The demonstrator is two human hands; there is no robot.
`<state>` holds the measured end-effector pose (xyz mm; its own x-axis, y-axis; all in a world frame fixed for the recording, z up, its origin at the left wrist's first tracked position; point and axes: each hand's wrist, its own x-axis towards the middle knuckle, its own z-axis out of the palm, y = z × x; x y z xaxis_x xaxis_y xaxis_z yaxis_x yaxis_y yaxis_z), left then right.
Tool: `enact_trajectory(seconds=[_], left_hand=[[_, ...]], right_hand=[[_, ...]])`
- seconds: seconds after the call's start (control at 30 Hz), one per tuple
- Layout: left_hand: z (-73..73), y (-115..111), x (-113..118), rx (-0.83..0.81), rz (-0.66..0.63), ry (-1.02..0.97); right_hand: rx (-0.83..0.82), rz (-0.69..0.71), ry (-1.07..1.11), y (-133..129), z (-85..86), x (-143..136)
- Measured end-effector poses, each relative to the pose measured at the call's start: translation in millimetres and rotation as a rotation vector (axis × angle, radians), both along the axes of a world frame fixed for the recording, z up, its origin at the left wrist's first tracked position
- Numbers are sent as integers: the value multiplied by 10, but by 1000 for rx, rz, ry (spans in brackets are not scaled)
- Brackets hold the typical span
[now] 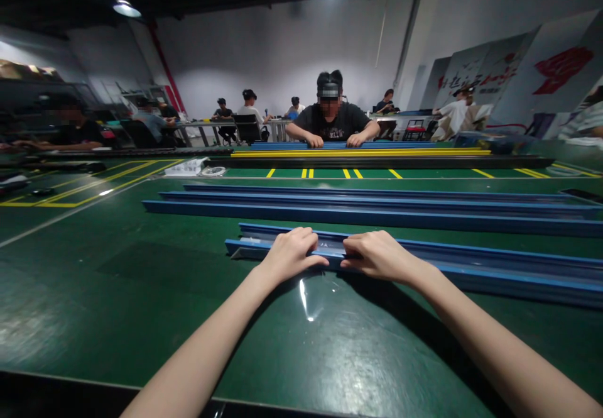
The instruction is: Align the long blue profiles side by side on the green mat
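Observation:
A long blue channel [509,278] lies nearest me on the green table, running from the middle out past the right edge. Near its left end, my left hand [293,253] is closed on the near wall, fingers over the top and thumb in front. A short gap to the right, my right hand [377,254] grips the same wall with curled fingers, thumb low on the front. Clear plastic film [308,298] shows between and below the hands; which hand holds it, if either, I cannot tell. A pale strip sits inside the channel's left end.
More blue channels [377,212] lie parallel just beyond. A co-worker [332,119] sits opposite, both hands on another blue piece [273,146] behind yellow [367,153] and black bars [400,163]. A white bundle [188,168] rests left of these. Other people sit at tables behind.

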<state>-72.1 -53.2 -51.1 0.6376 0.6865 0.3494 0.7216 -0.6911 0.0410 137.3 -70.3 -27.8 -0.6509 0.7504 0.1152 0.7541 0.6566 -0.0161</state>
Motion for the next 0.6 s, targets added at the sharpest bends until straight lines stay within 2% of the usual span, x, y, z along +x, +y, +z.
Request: enact_trajectory(seconds=[0.13, 0.23, 0.4, 0.6], left_hand=[[46, -45, 24, -12, -51, 12], [124, -37, -40, -109, -93, 1], [208, 42, -236, -205, -20, -27], [156, 77, -415, -221, 13, -38]], right_hand=[[-43, 7, 22, -16, 35, 51], [-64, -6, 46, -8, 16, 64], [-89, -32, 85, 10, -47, 61], [-118, -45, 93, 18, -86, 67]])
